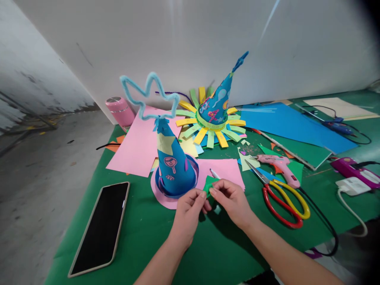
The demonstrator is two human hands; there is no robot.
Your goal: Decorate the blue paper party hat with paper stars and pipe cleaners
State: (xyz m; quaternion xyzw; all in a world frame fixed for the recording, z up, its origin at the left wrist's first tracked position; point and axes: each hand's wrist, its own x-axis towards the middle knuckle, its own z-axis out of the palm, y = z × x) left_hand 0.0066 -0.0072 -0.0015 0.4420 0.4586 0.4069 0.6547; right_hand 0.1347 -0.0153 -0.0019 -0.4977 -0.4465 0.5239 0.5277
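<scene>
Between my two hands is a small piece of green paper (209,181), pinched at its lower edge. My left hand (190,206) closes thumb and fingers on its left side. From the right, my right hand (231,200) pinches the same piece. Just beyond my left hand stands a blue paper cone hat (172,166) on a pink brim, topped by a light blue pipe-cleaner star (151,95). Pink paper (228,170) and a white-capped marker (214,173) lie behind the green piece. Scissors (285,198) with red and yellow handles rest right of my right hand.
A phone (101,229) lies at left. Behind stands another blue cone hat (216,103) with yellow and green strips. A pink glue gun (279,164), its cord, a purple power strip (356,170) and a white charger (352,186) are at right. A pink bottle (120,113) stands back left.
</scene>
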